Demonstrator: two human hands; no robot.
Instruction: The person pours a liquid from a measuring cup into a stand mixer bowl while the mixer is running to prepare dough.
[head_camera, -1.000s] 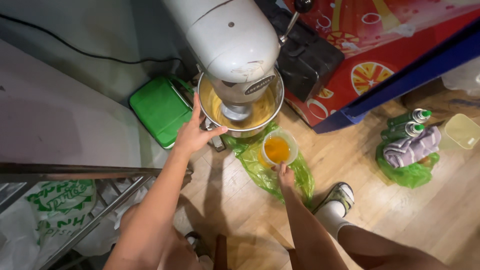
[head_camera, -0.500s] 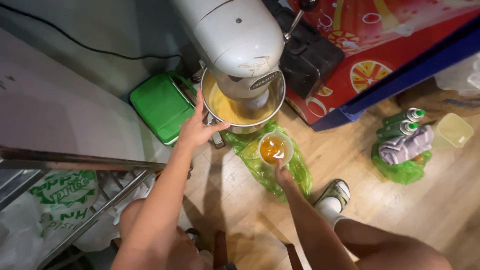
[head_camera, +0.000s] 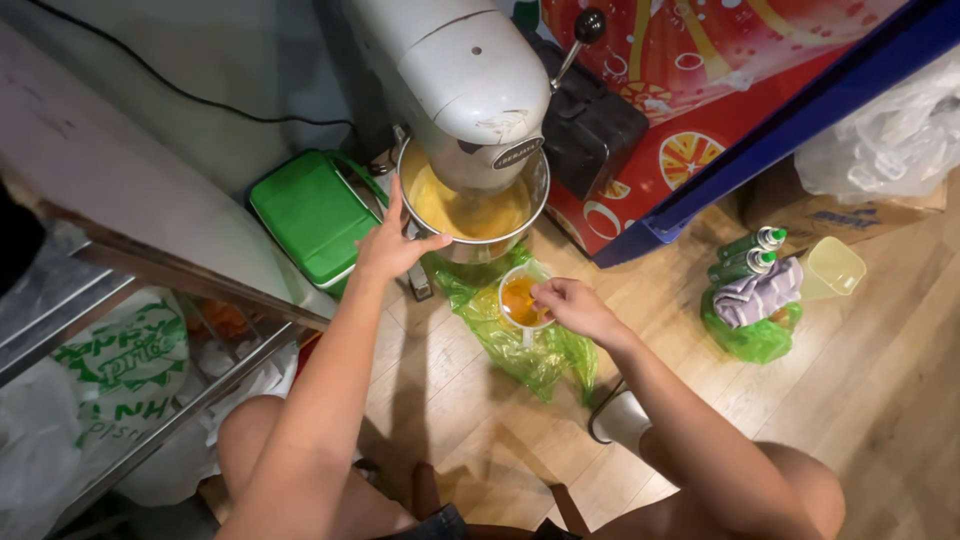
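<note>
Mixer bowl: steel, full of yellow batter, under the white mixer head.
Left hand: fingers spread, resting on the bowl's rim.
Right hand: closed on a small cup of orange liquid, just below the bowl.
Green bag: on the wooden floor beneath the cup.

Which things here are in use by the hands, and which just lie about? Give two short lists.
In use: left hand on the mixer bowl of yellow batter; right hand holding a small cup of orange liquid; stand mixer.

Lying about: green box; green bottles; striped cloth; pale yellow container.
</note>
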